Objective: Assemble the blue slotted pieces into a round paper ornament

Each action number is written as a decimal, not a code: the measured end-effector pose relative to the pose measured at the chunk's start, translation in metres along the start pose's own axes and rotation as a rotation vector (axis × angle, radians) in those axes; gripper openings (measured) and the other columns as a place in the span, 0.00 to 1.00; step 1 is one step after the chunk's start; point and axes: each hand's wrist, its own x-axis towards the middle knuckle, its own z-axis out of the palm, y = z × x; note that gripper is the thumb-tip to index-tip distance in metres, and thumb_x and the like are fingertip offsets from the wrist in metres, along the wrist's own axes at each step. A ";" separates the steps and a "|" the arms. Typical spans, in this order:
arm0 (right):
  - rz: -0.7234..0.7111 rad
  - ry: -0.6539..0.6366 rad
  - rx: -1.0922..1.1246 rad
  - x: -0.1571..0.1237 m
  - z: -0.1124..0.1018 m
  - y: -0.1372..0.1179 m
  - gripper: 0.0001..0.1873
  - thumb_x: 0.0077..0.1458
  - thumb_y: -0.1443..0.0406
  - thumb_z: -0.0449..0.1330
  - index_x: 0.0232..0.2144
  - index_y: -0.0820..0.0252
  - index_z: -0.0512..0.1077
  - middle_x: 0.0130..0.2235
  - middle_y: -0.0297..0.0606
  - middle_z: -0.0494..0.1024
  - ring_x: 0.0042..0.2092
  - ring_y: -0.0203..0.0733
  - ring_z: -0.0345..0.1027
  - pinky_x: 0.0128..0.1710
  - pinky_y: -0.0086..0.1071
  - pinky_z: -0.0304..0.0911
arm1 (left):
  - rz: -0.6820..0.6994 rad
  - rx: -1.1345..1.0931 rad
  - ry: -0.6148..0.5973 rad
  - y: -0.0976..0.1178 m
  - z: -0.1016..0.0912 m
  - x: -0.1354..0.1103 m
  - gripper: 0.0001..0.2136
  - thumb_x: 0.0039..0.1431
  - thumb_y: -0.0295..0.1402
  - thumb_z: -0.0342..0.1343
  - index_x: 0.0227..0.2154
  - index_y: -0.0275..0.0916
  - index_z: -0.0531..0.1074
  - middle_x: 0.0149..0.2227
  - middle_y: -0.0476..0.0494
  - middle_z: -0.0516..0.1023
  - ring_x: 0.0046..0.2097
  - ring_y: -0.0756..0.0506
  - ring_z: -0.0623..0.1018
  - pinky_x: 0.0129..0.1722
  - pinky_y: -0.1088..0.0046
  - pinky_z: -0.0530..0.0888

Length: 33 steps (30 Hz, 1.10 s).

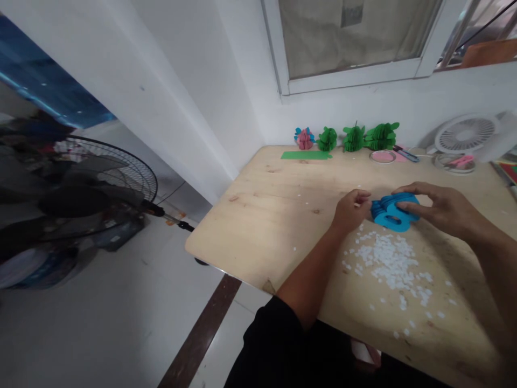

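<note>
Head view: the blue paper stack [388,207] lies right of the tabletop's [250,215] middle, between its far and near edges. I read the right grip [442,207] as pinching the stack, thumb on the upper face, fingers behind. The left grip [352,211] is curled at the stack's left end; I cannot tell whether it pinches a layer. For good handling, I would press lightly, align the layers, and work by the edges to avoid creasing. The layers look thin and matte, with rounded lobes and an oval opening. Toward the near edge, small flat white squares [390,258] lie scattered. Along the far edge stand pleated green paper figures [353,138]; a smooth green strip [305,155] lies near the far left corner.
</note>
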 end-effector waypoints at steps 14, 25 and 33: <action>-0.039 -0.019 -0.136 0.001 0.008 0.011 0.23 0.53 0.52 0.56 0.45 0.58 0.77 0.44 0.46 0.83 0.40 0.52 0.76 0.37 0.42 0.70 | -0.023 -0.019 -0.055 -0.011 0.005 0.002 0.08 0.56 0.23 0.57 0.38 0.36 0.76 0.42 0.40 0.83 0.44 0.47 0.82 0.46 0.68 0.78; 0.108 0.021 0.037 0.001 0.001 -0.006 0.25 0.52 0.50 0.59 0.47 0.57 0.76 0.46 0.44 0.81 0.44 0.52 0.74 0.40 0.40 0.70 | -0.148 -0.312 -0.001 -0.008 0.006 0.003 0.06 0.54 0.25 0.58 0.35 0.37 0.77 0.40 0.42 0.83 0.45 0.45 0.80 0.51 0.63 0.74; 0.322 -0.017 0.613 -0.006 -0.016 -0.032 0.30 0.37 0.47 0.72 0.43 0.51 0.78 0.36 0.38 0.80 0.33 0.41 0.72 0.30 0.33 0.69 | -0.417 -1.034 -0.394 0.007 0.001 0.001 0.15 0.58 0.44 0.58 0.43 0.40 0.76 0.40 0.43 0.79 0.39 0.45 0.78 0.41 0.66 0.75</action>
